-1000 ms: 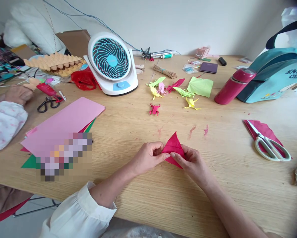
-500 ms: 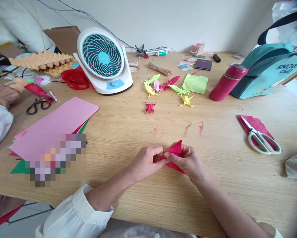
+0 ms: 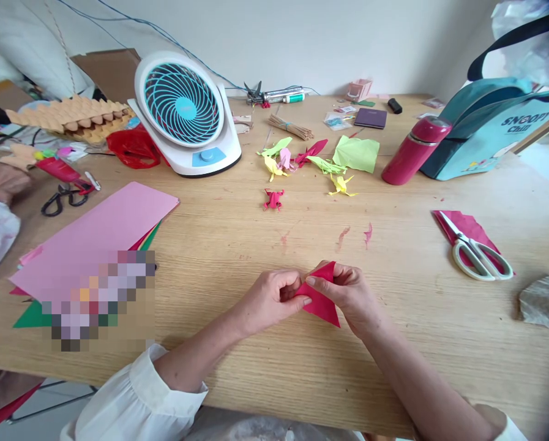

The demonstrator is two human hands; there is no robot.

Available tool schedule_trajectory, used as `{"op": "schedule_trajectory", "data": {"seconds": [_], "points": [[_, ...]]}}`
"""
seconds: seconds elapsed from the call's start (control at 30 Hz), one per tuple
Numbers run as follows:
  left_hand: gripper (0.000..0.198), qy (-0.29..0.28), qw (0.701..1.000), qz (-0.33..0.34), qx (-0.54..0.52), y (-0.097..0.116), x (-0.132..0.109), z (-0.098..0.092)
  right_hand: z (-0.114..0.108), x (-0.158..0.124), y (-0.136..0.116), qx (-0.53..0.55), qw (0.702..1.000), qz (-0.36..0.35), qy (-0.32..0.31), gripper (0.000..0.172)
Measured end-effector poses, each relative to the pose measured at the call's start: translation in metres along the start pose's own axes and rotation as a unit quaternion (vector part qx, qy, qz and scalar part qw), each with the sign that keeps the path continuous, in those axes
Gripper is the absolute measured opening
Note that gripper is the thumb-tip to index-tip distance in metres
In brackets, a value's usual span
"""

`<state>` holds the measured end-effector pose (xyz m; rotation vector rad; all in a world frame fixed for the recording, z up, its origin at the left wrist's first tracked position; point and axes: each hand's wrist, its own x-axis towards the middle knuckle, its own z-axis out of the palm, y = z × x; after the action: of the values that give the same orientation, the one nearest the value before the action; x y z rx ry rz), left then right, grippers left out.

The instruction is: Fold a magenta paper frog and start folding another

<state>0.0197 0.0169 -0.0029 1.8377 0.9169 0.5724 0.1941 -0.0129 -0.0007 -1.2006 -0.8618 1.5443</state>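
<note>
A: What writing can you make out?
B: On the teal bag (image 3: 489, 138) to your right you can read "SNOOPY Chill". The print on the purple booklet (image 3: 370, 118) is too small for you to read.

A: What differs from a second ago?
B: Then your thumbs met at the middle of the red paper (image 3: 322, 309) and its peak stood tall. Now your right thumb lies across its upper part, your left thumb sits lower, and more of the bottom corner shows.

A: And your fingers?
B: Those of your left hand (image 3: 272, 299) and right hand (image 3: 354, 297) are both pinched on the red paper, between them over the front of the table (image 3: 256, 236). They cover part of it from you.

A: What else is around you?
B: A red paper frog (image 3: 273, 199) sits beyond your hands. White-handled scissors (image 3: 480, 257) lie on a red scrap (image 3: 478, 231) to your right. The red bottle (image 3: 412, 153) hides part of the bag. To your left are pink sheets (image 3: 104, 226), with a fan (image 3: 185, 110) behind and another person's hand (image 3: 1, 180) at the edge.
</note>
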Motion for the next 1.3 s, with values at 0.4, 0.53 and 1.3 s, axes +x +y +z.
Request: {"op": "schedule_trajectory", "data": {"seconds": [0.4, 0.53, 1.3], "points": [[0.032, -0.017, 1.0, -0.001, 0.006, -0.001, -0.001, 0.0, -0.01, 0.003, -0.001, -0.009, 0.999, -0.025, 0.026, 0.028], [0.032, -0.025, 1.0, -0.005, -0.002, 0.0, -0.002, 0.0, -0.011, 0.003, -0.002, -0.003, 1.0, -0.019, 0.021, 0.028], [0.037, -0.045, 0.999, 0.006, -0.002, 0.002, -0.003, 0.0, -0.013, 0.001, -0.01, 0.054, 0.998, -0.014, 0.043, 0.021]]}}
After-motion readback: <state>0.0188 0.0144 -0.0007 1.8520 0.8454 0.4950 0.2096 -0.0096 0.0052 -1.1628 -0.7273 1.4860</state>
